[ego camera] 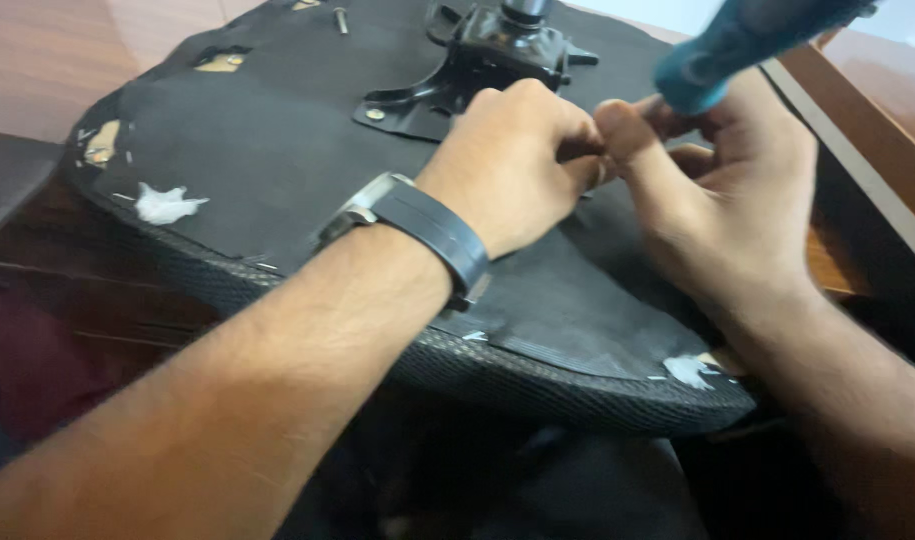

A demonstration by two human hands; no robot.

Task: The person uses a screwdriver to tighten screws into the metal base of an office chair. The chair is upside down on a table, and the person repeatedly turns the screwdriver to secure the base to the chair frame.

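Note:
An upturned chair seat [267, 150] lies in front of me, its underside covered in black fabric with a mesh rim. A black metal mounting plate [477, 60] is bolted near its far middle. My right hand [722, 190] grips a teal-handled tool [742, 40], its shaft pointing down toward the seat. My left hand [512, 165], with a dark watch [417, 225] on the wrist, is closed and pinches at the tool's tip next to my right thumb. The tip and whatever sits under it are hidden by my fingers.
White stuffing pokes out at tears [167, 205] on the left edge and near the right rim [692, 370]. A loose bolt [340, 20] lies on the fabric at the top. A wooden surface [37, 60] lies beyond, with a dark wooden edge [857, 150] at right.

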